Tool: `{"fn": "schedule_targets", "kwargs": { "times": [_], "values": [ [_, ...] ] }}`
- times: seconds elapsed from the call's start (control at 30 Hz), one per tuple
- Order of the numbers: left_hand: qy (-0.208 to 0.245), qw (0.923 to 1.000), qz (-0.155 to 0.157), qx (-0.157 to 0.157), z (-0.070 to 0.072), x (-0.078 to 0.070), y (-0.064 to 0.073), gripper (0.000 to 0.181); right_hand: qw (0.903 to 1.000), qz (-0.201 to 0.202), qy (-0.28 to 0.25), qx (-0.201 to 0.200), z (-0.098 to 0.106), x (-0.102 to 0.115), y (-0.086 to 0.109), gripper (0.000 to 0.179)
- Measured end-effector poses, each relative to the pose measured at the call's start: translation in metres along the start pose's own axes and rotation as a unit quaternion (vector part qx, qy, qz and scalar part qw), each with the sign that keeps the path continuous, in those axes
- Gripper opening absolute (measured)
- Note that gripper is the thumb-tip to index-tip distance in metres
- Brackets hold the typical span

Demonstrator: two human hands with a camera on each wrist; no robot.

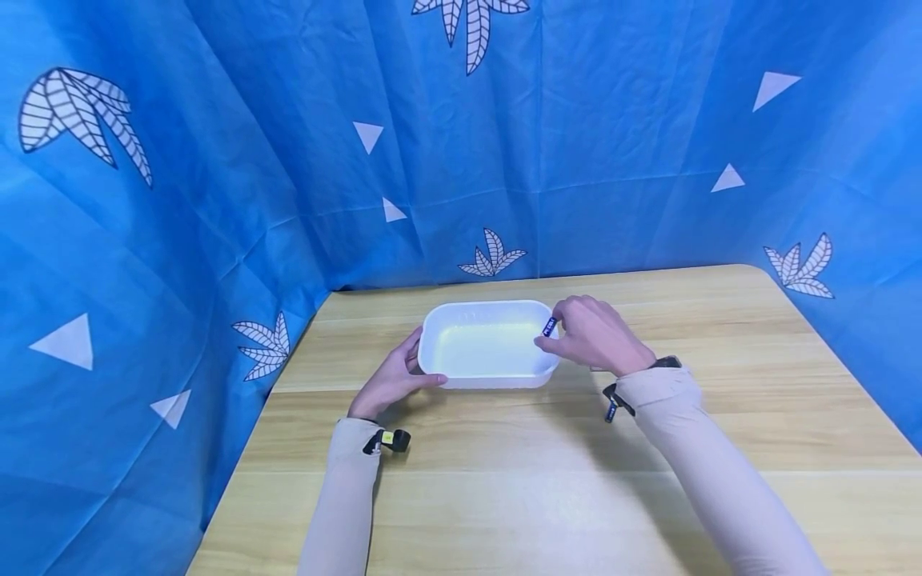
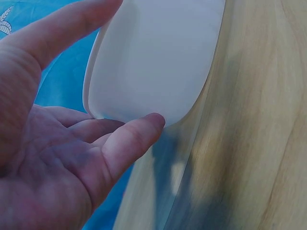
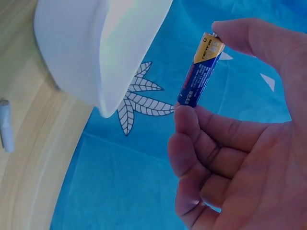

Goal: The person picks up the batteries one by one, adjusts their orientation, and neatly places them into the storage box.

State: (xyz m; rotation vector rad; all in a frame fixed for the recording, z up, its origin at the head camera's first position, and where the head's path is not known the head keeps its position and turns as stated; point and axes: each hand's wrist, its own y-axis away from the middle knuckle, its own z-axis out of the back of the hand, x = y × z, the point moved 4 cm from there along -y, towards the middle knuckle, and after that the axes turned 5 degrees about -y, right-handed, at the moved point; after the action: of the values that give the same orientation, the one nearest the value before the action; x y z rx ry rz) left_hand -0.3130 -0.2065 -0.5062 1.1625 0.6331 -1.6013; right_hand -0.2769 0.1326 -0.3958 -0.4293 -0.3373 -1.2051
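A white plastic tray with rounded corners and raised sides is near the far part of the table. My left hand holds it at its left end, the thumb along the front side and the fingers around the end. Over the tray's right end, my right hand pinches a battery between thumb and fingertips. The battery is dark blue with a gold end, and the thumb presses on its gold end. Close by in the right wrist view, a small grey cylinder lies on the table.
The wooden table carries the tray. A small dark blue object shows beneath the right wrist; its kind is partly hidden. Blue curtain with white leaf and triangle prints hangs behind the table and along its sides.
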Motion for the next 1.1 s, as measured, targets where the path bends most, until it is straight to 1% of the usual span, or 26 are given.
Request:
{"fn": "schedule_targets", "kwargs": {
  "times": [0.2,0.47,0.73,0.93,1.1],
  "values": [
    [0.000,1.0000,-0.005,0.000,0.000,-0.002,0.001,0.124,0.9998,0.011,-0.008,0.012,-0.002,0.011,-0.012,0.043],
    [-0.004,1.0000,-0.001,0.001,0.000,-0.001,0.002,0.126,0.9992,0.028,-0.006,0.029,-0.006,0.021,-0.027,0.041],
    [-0.002,1.0000,-0.002,-0.001,-0.002,-0.001,0.004,0.124,0.9980,0.048,-0.012,0.039,-0.009,0.031,-0.040,0.038],
    [-0.003,1.0000,0.003,0.004,-0.007,-0.002,0.001,0.128,0.9974,0.050,-0.011,0.050,-0.012,0.035,-0.049,0.042],
    [0.005,0.9999,-0.011,0.007,-0.012,-0.005,0.000,0.127,0.9969,0.049,-0.012,0.060,-0.016,0.037,-0.054,0.042]
  ]
}}
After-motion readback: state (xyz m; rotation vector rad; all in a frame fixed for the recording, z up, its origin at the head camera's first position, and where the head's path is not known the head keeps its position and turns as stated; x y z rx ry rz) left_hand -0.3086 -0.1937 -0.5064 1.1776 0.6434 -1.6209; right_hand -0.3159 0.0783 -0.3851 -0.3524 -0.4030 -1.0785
